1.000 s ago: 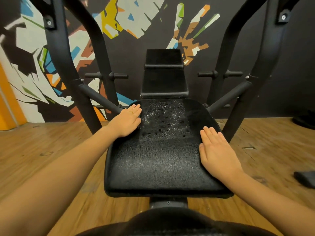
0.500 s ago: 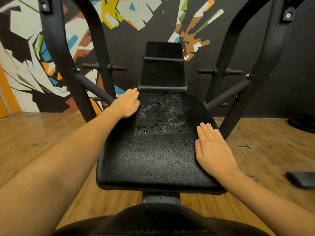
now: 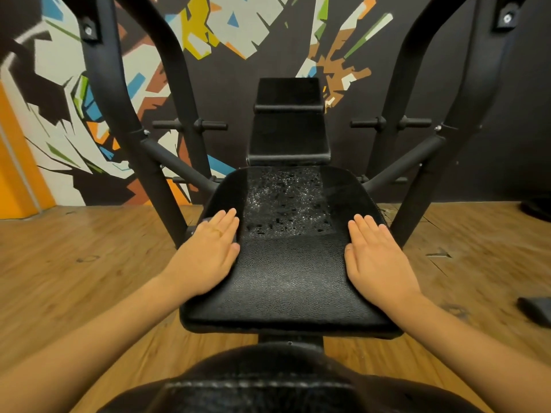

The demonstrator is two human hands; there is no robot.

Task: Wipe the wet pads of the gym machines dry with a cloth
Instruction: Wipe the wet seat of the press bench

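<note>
With left hand (image 3: 208, 251) and right hand (image 3: 378, 257) laid flat and empty on the seat pad (image 3: 289, 284), the droplets (image 3: 286, 201) risked being merely smeared.

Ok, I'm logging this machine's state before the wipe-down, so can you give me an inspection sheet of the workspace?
Surface: black seat pad, with water droplets on its far middle part.
Job's things: back pad stands upright behind the seat; cannot tell if it is wet.
Clutter: flat dark thing on the floor at right; cannot tell what it is.
Grippers: left hand lies flat on the seat's left edge and right hand flat on its right edge; both hold nothing.
Cables: nothing seen.
Surroundings: black machine frame, wooden floor, painted wall.
</note>
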